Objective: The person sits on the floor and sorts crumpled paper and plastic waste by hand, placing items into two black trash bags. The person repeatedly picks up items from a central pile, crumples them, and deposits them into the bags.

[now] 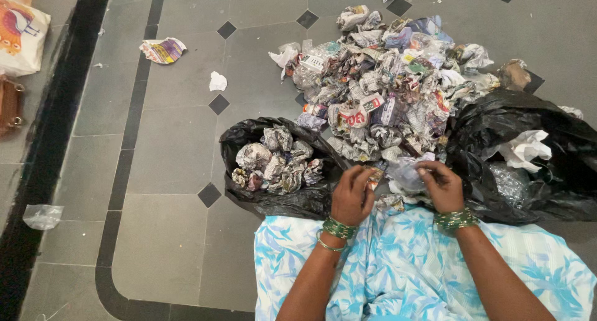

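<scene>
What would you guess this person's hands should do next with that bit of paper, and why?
Probably finish crumpling the paper piece held between the left hand and right hand, then drop it into the open black bag on the left. That bag already holds crumpled paper balls, and a large pile lies just ahead.

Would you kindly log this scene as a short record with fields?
Setting: grey tiled floor, seen from above
Left hand: fingers curled on a small crumpled paper piece
Right hand: pinching a pale crumpled sheet
Pile: crumpled newspaper balls, ahead of the hands
Left bag: black, open, holding paper balls
Right bag: black, white paper on top
Wrists: green bangles on both
Lap: blue and white floral cloth
Strays: paper scraps on the floor
</scene>
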